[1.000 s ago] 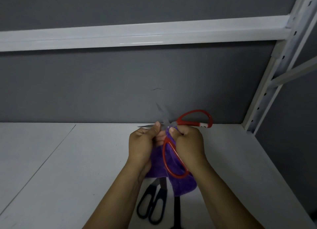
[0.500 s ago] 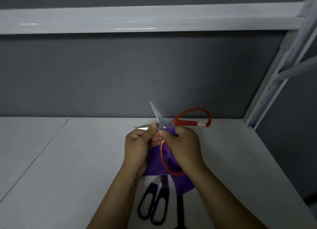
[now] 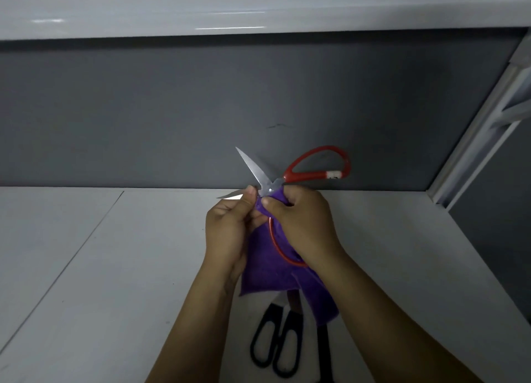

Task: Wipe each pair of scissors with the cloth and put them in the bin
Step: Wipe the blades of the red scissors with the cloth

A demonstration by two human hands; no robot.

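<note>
**A:** From the head view, what do the 2 hands hold?

**B:** The left hand (image 3: 230, 233) pinches 1 steel blade of the red-handled scissors (image 3: 270, 186). The right hand (image 3: 307, 227) grips the purple fleece cloth (image 3: 267, 270), bunched just under the pivot.

**A:** Where do those scissors sit?

**B:** They are raised off the white table (image 3: 115, 267), between both hands. The blades are spread, with 1 red loop beyond the right hand and the other running beneath it. The cloth hangs below the hands.

**A:** Anything nearer the person?

**B:** A pair of black-handled scissors (image 3: 295, 321) lies flat on the table below the hands, its blades hidden behind the cloth.
</note>
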